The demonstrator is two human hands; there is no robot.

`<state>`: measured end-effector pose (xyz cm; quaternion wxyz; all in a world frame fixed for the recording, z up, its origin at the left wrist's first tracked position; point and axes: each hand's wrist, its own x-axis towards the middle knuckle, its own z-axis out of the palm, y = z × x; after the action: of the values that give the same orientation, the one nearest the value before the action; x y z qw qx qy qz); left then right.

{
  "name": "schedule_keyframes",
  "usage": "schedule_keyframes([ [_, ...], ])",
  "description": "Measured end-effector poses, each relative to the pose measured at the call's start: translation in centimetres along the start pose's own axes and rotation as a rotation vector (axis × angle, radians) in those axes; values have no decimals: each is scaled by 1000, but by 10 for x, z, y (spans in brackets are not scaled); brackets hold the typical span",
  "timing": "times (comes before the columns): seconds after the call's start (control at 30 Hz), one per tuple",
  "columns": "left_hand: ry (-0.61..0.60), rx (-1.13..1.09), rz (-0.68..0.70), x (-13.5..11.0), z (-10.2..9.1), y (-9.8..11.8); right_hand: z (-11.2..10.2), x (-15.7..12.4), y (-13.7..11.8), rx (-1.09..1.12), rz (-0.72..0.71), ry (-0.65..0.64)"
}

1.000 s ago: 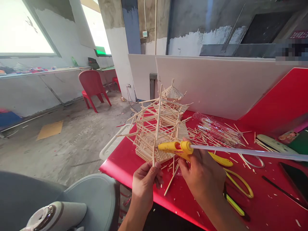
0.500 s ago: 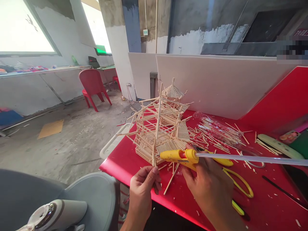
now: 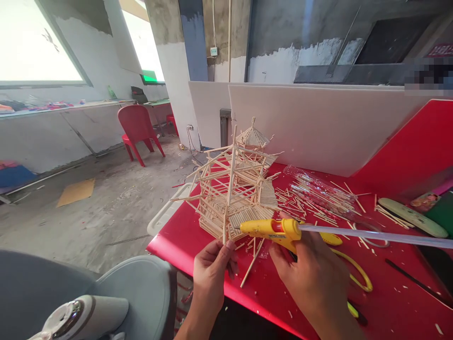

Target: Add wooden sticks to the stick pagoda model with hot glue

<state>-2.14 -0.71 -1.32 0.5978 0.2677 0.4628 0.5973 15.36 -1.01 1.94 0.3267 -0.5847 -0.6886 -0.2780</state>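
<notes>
One hand, the left [image 3: 211,265], pinches a stick [image 3: 224,228], while the right hand [image 3: 314,269], wrapped round the glue gun [image 3: 271,230], has moved right, so gluing seems paused.

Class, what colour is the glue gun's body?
The glue gun's body is yellow, seen best in the head view.

Left hand [image 3: 211,265], right hand [image 3: 311,269], forearms [image 3: 201,311] — all bare

Left hand [image 3: 211,267] pinching, right hand [image 3: 311,271] gripping, held apart.
I see my left thumb [image 3: 224,254] pressed to bent fingers, my right hand's back turned upward; left forearm [image 3: 200,311] and right forearm [image 3: 339,323] reach in from my feed's bottom edge.
</notes>
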Motion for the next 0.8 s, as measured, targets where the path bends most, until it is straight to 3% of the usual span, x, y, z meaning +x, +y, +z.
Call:
schedule_keyframes([
  [0.8, 60, 157, 145, 9, 6, -5, 0, -2, 0, 57, 45, -24],
])
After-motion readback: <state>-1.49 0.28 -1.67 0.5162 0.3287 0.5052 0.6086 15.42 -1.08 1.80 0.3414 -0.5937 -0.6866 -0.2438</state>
